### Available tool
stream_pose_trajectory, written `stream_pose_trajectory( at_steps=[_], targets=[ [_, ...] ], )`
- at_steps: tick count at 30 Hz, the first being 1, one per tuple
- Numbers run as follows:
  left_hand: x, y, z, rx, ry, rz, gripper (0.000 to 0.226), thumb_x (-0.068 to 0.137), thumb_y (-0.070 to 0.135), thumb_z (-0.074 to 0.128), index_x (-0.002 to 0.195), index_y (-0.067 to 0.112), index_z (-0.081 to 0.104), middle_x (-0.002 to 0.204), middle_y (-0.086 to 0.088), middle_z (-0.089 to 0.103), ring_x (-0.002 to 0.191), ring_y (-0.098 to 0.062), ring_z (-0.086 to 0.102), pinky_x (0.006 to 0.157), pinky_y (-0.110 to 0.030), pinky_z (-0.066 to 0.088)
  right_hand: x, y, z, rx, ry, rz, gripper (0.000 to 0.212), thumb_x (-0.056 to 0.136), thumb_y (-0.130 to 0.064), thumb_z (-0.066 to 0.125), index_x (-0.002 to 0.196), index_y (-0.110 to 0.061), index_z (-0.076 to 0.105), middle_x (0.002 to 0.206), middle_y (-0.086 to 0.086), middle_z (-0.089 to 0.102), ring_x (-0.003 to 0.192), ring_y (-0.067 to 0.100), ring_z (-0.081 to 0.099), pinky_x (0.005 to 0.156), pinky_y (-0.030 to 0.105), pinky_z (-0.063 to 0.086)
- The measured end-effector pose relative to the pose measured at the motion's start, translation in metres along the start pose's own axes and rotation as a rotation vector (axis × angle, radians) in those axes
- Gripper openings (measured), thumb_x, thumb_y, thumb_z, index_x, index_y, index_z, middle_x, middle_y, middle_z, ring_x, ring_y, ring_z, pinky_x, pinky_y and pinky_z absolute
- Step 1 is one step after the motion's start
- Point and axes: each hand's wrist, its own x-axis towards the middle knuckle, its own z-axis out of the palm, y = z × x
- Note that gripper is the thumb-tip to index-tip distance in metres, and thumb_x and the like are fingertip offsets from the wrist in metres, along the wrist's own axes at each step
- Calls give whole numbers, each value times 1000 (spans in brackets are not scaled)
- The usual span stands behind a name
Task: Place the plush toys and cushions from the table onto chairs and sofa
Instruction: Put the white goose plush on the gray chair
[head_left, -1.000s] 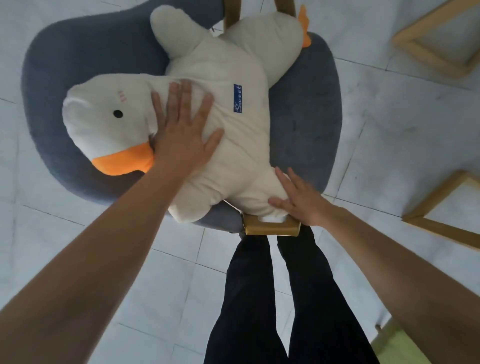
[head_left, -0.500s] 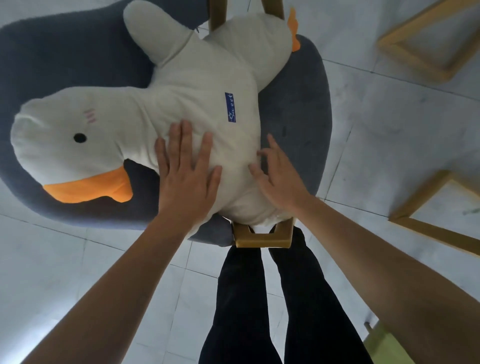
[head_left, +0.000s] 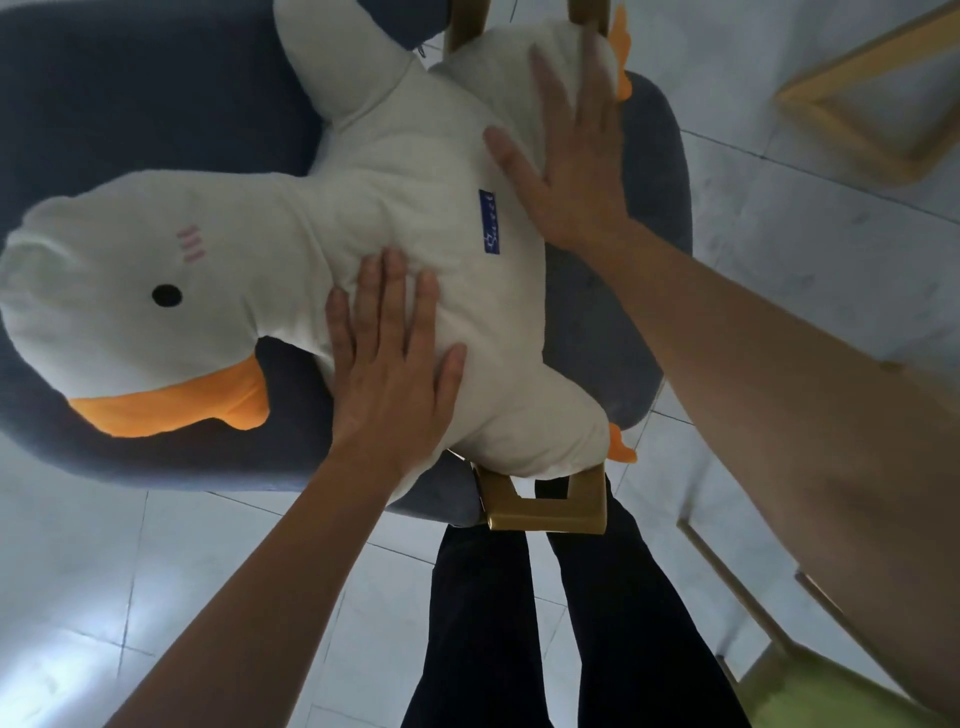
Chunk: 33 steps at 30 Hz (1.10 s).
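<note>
A large white plush duck (head_left: 415, 218) with an orange beak and a small blue label lies flat across the grey-blue upholstered chair (head_left: 156, 114), head toward the left. My left hand (head_left: 395, 364) rests flat on the duck's lower body, fingers spread. Farther up, my right hand (head_left: 566, 156) presses flat on the duck's upper right part, near its orange foot. Neither hand grips anything.
The chair's gold metal leg frame (head_left: 545, 514) juts out below the seat, right in front of my dark-trousered legs (head_left: 519, 623). Wooden frames (head_left: 857, 119) stand on the white tiled floor at the right. A green-seated chair (head_left: 831, 691) shows at the bottom right.
My right hand has slid from the duck's lower edge up to its upper right part. The left hand has stayed flat on the body while the view moved closer.
</note>
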Motion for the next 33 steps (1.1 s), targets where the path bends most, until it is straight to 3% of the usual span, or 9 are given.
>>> stream_pose_trajectory(
  at_steps=[5, 10, 13, 16, 22, 25, 29, 31, 33],
  targets=[
    [0, -2, 1, -11, 13, 20, 69, 105, 45, 35, 160, 7, 17, 168, -22, 8, 156, -36, 3, 125, -53, -4, 32, 15, -6, -24, -357, 242, 86, 97, -66, 43, 163, -22, 11, 171, 14, -4, 158, 37, 1, 126, 55, 11],
    [4, -3, 3, -17, 7, 15, 70, 105, 46, 35, 160, 5, 18, 168, -23, 9, 156, -36, 4, 125, -52, -7, 33, -54, -3, 47, 158, -103, 61, 100, -41, 48, 149, -5, 45, 151, 23, 44, 137, 35, 47, 110, 30, 37],
    [5, -6, 5, -26, 20, 28, 69, 104, 45, 38, 159, 4, 23, 167, -24, 13, 156, -37, 8, 125, -51, -8, 22, -72, 17, -79, -184, -431, 64, 105, -46, 22, 162, -15, 21, 165, 24, 23, 152, 40, 27, 124, 43, 25],
    [5, -8, 2, -19, 39, 50, 68, 104, 43, 42, 157, 4, 28, 166, -25, 17, 155, -38, 12, 124, -51, -8, 22, -71, 23, -132, -281, -345, 66, 104, -51, 16, 164, -23, 7, 170, 20, 10, 156, 39, 14, 124, 54, 18],
    [-11, -10, -14, -14, 227, -202, 66, 102, 42, 49, 157, 8, 32, 160, -34, 20, 151, -44, 14, 124, -51, 0, -61, -46, 20, 220, 107, -171, 73, 106, -45, 40, 158, 2, 23, 166, 32, 8, 156, 38, 16, 126, 41, 25],
    [-10, -12, -11, -23, 127, -254, 66, 106, 43, 41, 160, 11, 22, 165, -27, 14, 155, -41, 11, 125, -49, 3, -144, -11, 39, 33, -178, -257, 79, 104, -56, 30, 162, -5, 12, 169, 26, 0, 158, 36, 3, 125, 55, 19],
    [-13, -4, -17, -78, 110, -209, 66, 106, 42, 40, 160, 8, 23, 164, -31, 11, 154, -45, 9, 126, -49, -1, -182, 9, 31, 77, -341, -82, 80, 102, -62, 33, 163, -28, -6, 172, 6, -13, 159, 23, -5, 129, 43, 9],
    [-33, -1, -23, -116, 57, -197, 63, 106, 41, 38, 159, 9, 25, 165, -30, 12, 154, -45, 9, 126, -53, 6, -194, 12, 15, 148, -482, 60, 81, 102, -63, 37, 161, -35, -11, 172, 2, -7, 158, 23, 9, 125, 40, 19],
    [-65, 6, -29, -198, -78, -183, 60, 106, 40, 36, 157, 9, 31, 166, -26, 15, 154, -43, 14, 120, -57, 24, -211, 15, -7, 97, -611, 100, 76, 104, -55, 41, 163, -29, 0, 168, 6, 23, 150, 26, 34, 119, 43, 35]
  ],
)
